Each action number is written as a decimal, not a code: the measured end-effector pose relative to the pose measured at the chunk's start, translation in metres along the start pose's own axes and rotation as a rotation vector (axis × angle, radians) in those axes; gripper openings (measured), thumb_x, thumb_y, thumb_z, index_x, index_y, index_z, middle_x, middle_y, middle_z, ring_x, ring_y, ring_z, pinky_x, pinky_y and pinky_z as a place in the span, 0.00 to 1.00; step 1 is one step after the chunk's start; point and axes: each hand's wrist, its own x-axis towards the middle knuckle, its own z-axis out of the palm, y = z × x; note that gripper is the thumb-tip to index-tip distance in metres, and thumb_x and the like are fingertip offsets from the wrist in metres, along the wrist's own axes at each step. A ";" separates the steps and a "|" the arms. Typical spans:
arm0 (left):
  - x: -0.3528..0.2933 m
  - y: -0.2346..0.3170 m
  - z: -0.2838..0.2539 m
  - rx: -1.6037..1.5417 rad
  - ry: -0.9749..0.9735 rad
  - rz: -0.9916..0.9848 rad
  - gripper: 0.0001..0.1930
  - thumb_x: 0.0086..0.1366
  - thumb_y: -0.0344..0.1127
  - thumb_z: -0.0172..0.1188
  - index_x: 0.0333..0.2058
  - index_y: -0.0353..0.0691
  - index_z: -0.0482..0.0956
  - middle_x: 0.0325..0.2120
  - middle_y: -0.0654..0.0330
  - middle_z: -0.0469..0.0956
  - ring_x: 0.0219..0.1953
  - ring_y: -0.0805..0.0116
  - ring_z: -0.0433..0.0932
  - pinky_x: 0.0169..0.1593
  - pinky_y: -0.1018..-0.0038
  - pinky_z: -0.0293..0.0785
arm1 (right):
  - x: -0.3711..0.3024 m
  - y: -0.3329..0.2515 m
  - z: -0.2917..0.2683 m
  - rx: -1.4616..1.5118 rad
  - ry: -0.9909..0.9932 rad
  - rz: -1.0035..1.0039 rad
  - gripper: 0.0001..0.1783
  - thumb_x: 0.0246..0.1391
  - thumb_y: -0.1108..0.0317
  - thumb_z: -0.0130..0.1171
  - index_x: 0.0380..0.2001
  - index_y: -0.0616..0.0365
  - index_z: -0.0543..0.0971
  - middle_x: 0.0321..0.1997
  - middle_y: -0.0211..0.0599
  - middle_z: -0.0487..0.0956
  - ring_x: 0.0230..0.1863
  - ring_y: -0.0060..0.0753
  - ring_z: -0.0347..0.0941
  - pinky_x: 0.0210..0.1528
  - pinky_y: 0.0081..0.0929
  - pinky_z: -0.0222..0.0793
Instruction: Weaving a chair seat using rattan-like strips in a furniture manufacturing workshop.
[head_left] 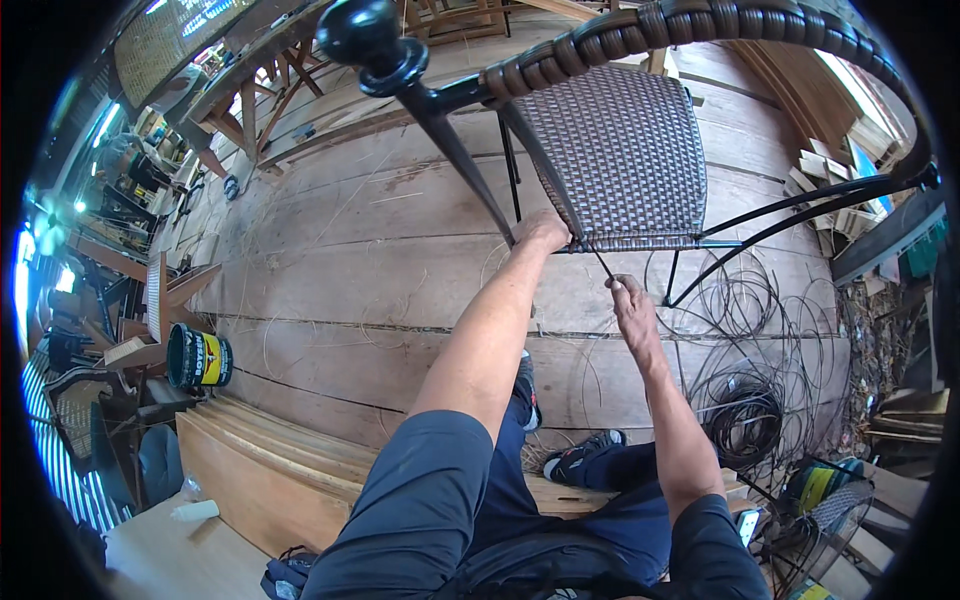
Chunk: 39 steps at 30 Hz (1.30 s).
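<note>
In front of me stands a dark metal chair frame with a seat woven from brown strands [622, 155]. A curved rail wrapped in brown strand [640, 32] arches over it and ends near a black knob. At the seat's near left corner, my left hand [546, 232] is closed around the edge by the dark leg; what lies inside its fingers is hidden. My right hand [630, 300], lower and to the right, pinches a thin dark weaving strand [603, 264] that runs taut up to the seat's near edge.
A loose coil of dark strand [745, 420] lies on the plank floor at right, with tangled loops around it. A paint bucket [198, 357] stands at left beside stacked boards [270, 460]. Wood scraps [840, 180] are piled at right. Another person [190, 105] stands far left by a workbench.
</note>
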 end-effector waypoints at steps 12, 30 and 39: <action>-0.045 0.010 0.006 -0.300 0.435 0.127 0.19 0.54 0.36 0.48 0.44 0.34 0.63 0.41 0.46 0.69 0.43 0.47 0.70 0.47 0.60 0.65 | -0.040 0.003 0.006 0.548 -0.130 0.255 0.14 0.57 0.60 0.44 0.27 0.58 0.73 0.09 0.21 0.59 0.12 0.11 0.53 0.14 0.16 0.49; -0.062 -0.030 0.019 0.080 0.345 0.795 0.07 0.54 0.30 0.49 0.33 0.37 0.67 0.30 0.53 0.72 0.35 0.54 0.75 0.35 0.64 0.73 | -0.023 -0.124 -0.031 0.499 -0.219 -0.433 0.10 0.49 0.71 0.53 0.35 0.59 0.78 0.44 0.38 0.73 0.54 0.30 0.60 0.59 0.29 0.47; -0.059 -0.029 0.021 0.273 0.431 0.804 0.10 0.57 0.39 0.50 0.30 0.38 0.66 0.27 0.54 0.72 0.29 0.56 0.75 0.32 0.64 0.72 | -0.072 -0.100 0.010 0.992 0.213 0.175 0.16 0.53 0.57 0.50 0.27 0.62 0.73 0.16 0.22 0.60 0.19 0.16 0.54 0.20 0.16 0.53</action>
